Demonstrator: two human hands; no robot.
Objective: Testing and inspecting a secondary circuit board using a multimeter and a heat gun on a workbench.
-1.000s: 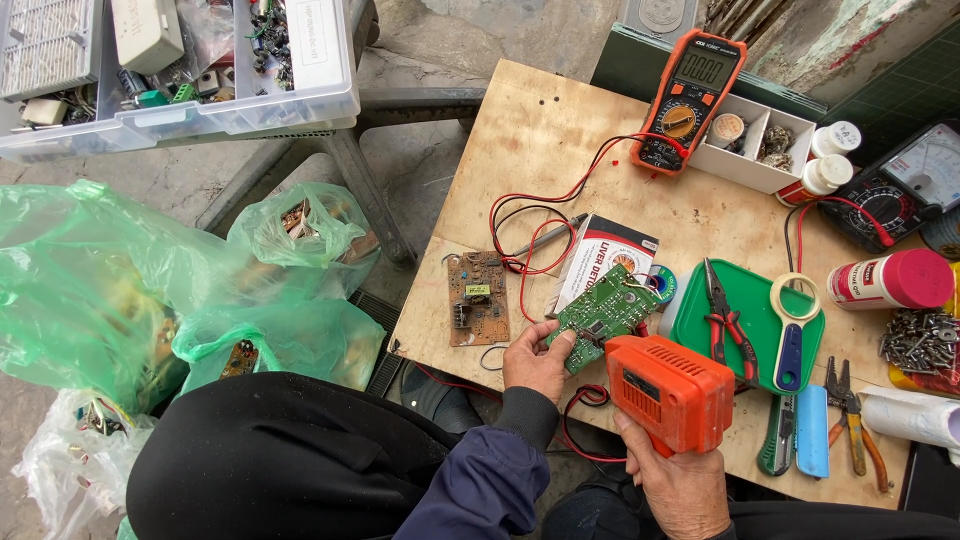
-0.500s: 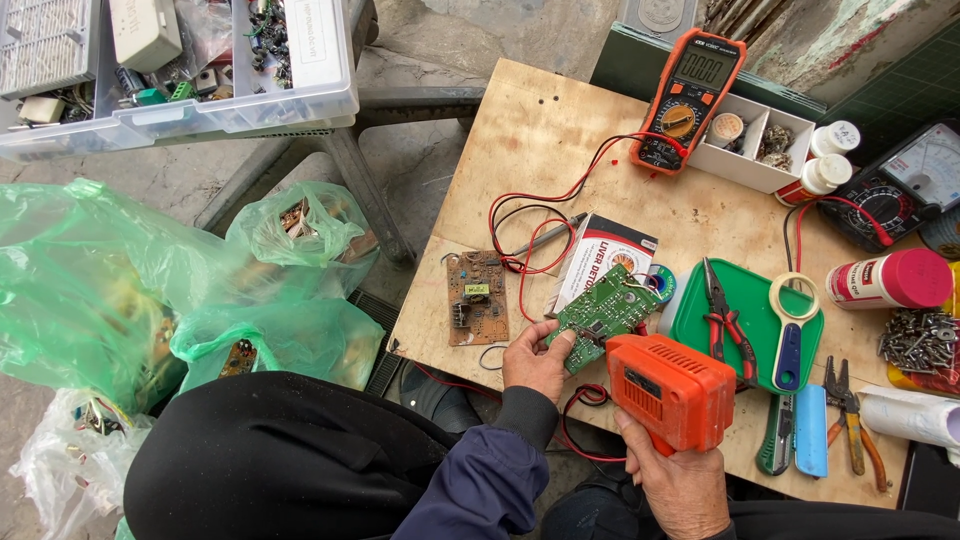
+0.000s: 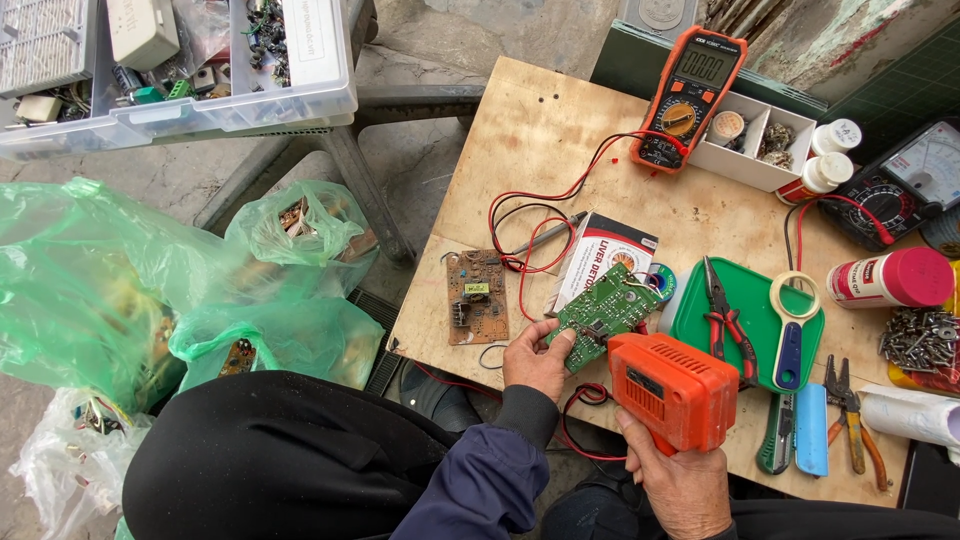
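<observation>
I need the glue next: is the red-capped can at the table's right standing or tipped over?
Tipped over. The red-capped can lies on its side on the table, cap pointing right.

A bare, pale plywood tabletop [image 3: 560, 130], matt and scuffed, carries a green circuit board [image 3: 605, 312] and a brown one [image 3: 476, 297], both dull-surfaced. The orange soldering gun [image 3: 676, 388] has a smooth plastic shell with slight sheen. A glossy green plastic tray [image 3: 750, 300] holds metal-jawed pliers [image 3: 727, 318]. Thin translucent green plastic bags [image 3: 120, 290] crinkle beside a clear plastic bin [image 3: 300, 95].
</observation>
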